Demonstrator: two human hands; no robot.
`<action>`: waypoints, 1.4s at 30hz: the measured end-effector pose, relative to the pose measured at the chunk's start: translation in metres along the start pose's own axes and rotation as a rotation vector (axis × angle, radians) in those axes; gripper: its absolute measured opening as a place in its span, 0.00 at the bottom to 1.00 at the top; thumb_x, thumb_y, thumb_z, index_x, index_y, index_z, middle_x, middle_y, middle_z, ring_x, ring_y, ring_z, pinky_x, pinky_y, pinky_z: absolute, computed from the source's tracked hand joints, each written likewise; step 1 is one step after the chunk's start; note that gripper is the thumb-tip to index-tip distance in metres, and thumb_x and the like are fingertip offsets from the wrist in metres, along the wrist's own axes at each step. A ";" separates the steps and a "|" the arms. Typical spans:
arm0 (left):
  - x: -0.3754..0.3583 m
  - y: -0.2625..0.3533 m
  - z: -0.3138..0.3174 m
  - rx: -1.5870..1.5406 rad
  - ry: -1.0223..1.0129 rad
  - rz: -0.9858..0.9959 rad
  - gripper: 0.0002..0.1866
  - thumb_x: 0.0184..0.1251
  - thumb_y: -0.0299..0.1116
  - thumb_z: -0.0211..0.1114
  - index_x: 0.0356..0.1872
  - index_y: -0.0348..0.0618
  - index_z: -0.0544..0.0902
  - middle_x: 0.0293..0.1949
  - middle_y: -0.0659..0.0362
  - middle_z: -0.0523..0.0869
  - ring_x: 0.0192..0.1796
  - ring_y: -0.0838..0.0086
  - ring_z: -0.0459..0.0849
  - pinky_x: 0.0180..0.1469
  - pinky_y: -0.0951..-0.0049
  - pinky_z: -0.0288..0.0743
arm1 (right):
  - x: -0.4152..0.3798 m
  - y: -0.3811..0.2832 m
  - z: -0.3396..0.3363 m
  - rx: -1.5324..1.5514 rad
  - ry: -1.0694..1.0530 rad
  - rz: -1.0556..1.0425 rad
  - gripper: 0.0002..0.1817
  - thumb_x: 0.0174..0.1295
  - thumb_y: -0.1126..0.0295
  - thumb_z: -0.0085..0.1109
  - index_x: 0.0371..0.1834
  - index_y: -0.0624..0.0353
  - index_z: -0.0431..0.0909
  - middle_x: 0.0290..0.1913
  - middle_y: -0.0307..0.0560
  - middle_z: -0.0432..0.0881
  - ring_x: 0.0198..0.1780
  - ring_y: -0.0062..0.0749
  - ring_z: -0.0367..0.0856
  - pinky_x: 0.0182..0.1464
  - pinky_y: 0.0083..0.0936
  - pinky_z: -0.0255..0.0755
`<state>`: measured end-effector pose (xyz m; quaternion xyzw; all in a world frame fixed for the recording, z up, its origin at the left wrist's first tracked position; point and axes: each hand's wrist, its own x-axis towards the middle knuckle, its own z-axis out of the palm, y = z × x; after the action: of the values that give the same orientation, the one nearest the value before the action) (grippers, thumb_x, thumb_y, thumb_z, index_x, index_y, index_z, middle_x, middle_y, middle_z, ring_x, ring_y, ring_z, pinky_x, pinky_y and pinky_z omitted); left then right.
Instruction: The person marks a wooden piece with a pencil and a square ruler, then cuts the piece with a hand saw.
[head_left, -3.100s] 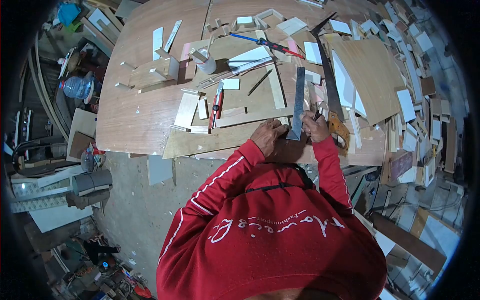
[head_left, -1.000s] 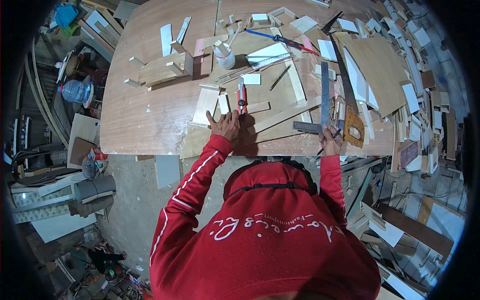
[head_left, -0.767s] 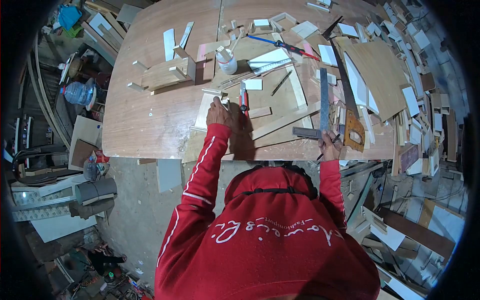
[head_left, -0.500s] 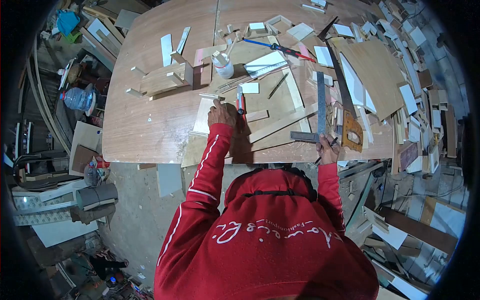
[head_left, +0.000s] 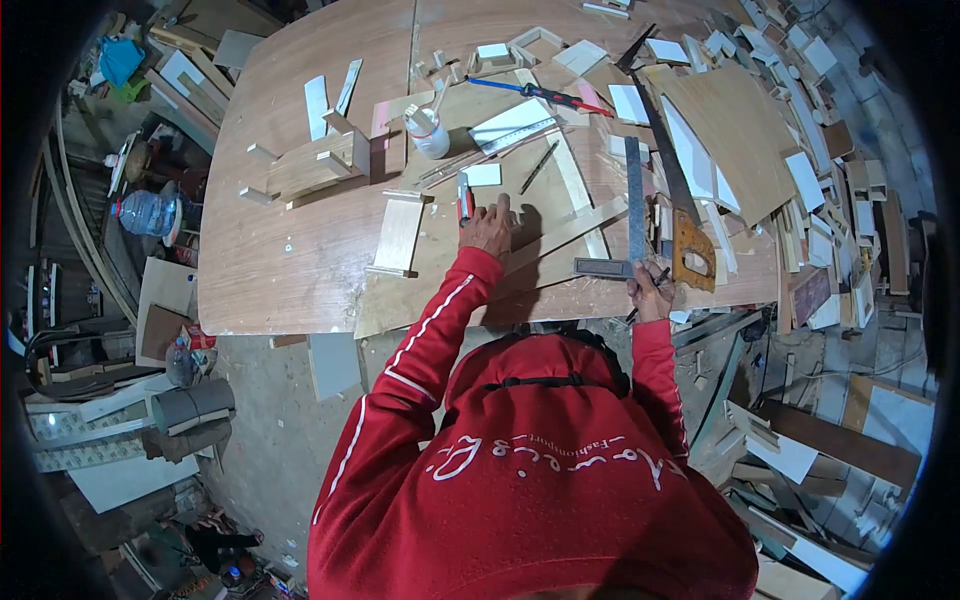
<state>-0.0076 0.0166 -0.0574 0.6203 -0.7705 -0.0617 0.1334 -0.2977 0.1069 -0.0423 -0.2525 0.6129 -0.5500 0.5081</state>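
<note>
My left hand (head_left: 487, 230) is over the plywood board (head_left: 385, 300), fingers bent downward beside a red utility knife (head_left: 465, 200). Whatever lies under its fingers is hidden. To its left rests a small pale wooden panel (head_left: 398, 233) with a thin strip along each end. My right hand (head_left: 652, 293), at the table's front edge, is closed at the corner of a try square (head_left: 605, 268), whose metal blade points away from me. A dark, thin pen or pencil (head_left: 662, 276) also sticks out between its fingers.
A handsaw (head_left: 693, 252) lies right of the try square. Behind are a jar of glue (head_left: 427, 135) with a brush, a ruler (head_left: 525, 138), a pencil (head_left: 539, 167) and a legged wooden box (head_left: 315, 168). Offcuts (head_left: 800, 180) crowd the right side.
My left hand has left the small panel and moved right, covering the spot where a short wooden block lay. My right hand stays on the try square. The view has shifted slightly.
</note>
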 end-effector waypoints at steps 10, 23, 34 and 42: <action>0.028 0.005 -0.010 0.212 -0.001 0.056 0.30 0.61 0.37 0.57 0.66 0.45 0.64 0.50 0.55 0.79 0.54 0.62 0.75 0.52 0.51 0.69 | -0.008 0.007 -0.010 0.085 0.009 -0.016 0.06 0.61 0.70 0.63 0.34 0.62 0.79 0.22 0.34 0.73 0.18 0.18 0.67 0.22 0.17 0.59; 0.013 0.077 0.028 -0.142 -0.210 0.126 0.26 0.57 0.35 0.62 0.58 0.44 0.70 0.50 0.52 0.77 0.56 0.55 0.74 0.55 0.55 0.71 | -0.025 0.015 -0.021 0.186 0.128 0.001 0.07 0.57 0.71 0.67 0.35 0.59 0.79 0.21 0.33 0.73 0.16 0.16 0.67 0.16 0.14 0.56; 0.007 0.075 0.020 -0.097 -0.111 0.374 0.19 0.58 0.35 0.60 0.52 0.44 0.78 0.48 0.51 0.78 0.52 0.54 0.75 0.52 0.59 0.74 | -0.027 0.020 -0.036 0.105 0.081 0.068 0.06 0.60 0.70 0.65 0.32 0.62 0.80 0.21 0.35 0.72 0.18 0.18 0.66 0.21 0.18 0.60; 0.003 0.091 0.023 -0.178 -0.072 0.174 0.17 0.56 0.34 0.62 0.50 0.53 0.80 0.48 0.55 0.78 0.52 0.55 0.75 0.51 0.56 0.75 | -0.012 0.005 -0.034 0.096 -0.036 0.146 0.10 0.60 0.66 0.65 0.34 0.63 0.80 0.22 0.32 0.72 0.18 0.18 0.66 0.21 0.18 0.58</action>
<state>-0.0999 0.0320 -0.0549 0.5341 -0.8173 -0.1399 0.1651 -0.3221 0.1331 -0.0472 -0.1922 0.5934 -0.5355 0.5694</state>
